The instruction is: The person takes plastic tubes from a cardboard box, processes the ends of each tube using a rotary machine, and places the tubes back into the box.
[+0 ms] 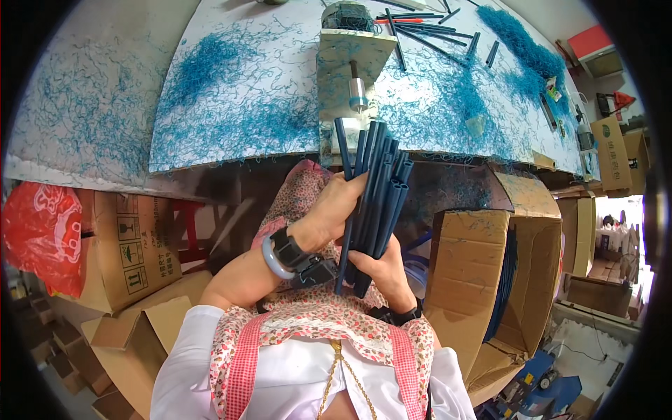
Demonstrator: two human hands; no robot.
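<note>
Above my lap I hold a bundle of dark blue plastic tubes (378, 203), their hollow ends pointing up and away from me. My left hand (334, 203) is closed round the left side of the bundle, near its middle. Lower down, my right hand (383, 271) grips the bundle from the right, its thumb across the tubes. One tube at the left leans apart from the others. Just beyond the tube ends is a small motor-driven machine (357, 45) with a metal spindle tip (358, 94). Some fingers are hidden behind the tubes.
The white worktable (280, 42) is strewn with blue plastic shavings (217, 63). More tubes (434, 31) lie at its far right. An open cardboard box (465, 259) holding dark tubes stands at my right. At left are cardboard boxes (133, 259) and a red plastic bag (42, 238).
</note>
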